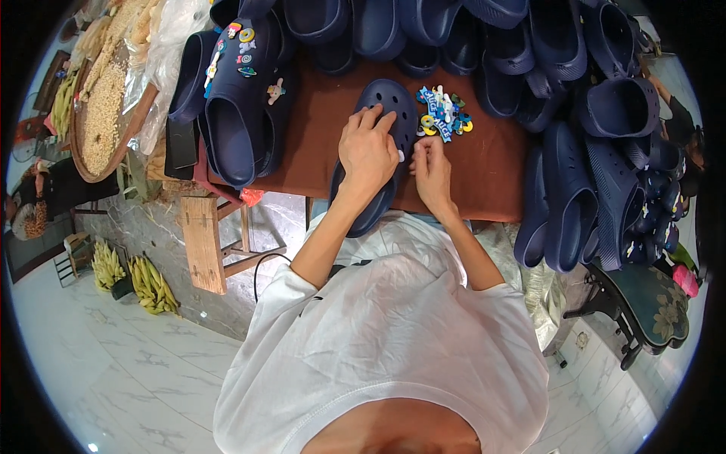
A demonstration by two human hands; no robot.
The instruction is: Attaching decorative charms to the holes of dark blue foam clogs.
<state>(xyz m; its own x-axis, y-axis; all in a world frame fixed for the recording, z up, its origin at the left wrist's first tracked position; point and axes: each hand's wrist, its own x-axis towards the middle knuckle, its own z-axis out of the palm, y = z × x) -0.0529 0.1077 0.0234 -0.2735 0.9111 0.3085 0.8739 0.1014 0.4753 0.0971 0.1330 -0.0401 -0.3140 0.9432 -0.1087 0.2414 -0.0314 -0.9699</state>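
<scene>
A navy blue clog (387, 94) with round holes in its upper lies on the brown-covered table, its toe pointing away from me and its heel over the near edge. My left hand (367, 149) holds it, fingers bent across the upper. By the clog's right side, my right hand (432, 172) is closed, fingertips pinched together. Whatever they may hold is hidden. A small white spot (401, 155) shows on the clog's side between the hands. Just beyond my right hand sits a pile of colourful shoe charms (446, 113), blue, white, yellow and green.
Many navy clogs (378, 30) are stacked along the table's far side, with more clogs (571, 197) at the right. At the left stands a clog with charms fitted (240, 98). A wooden stool (203, 242) is lower left; a dark chair (643, 303) is lower right.
</scene>
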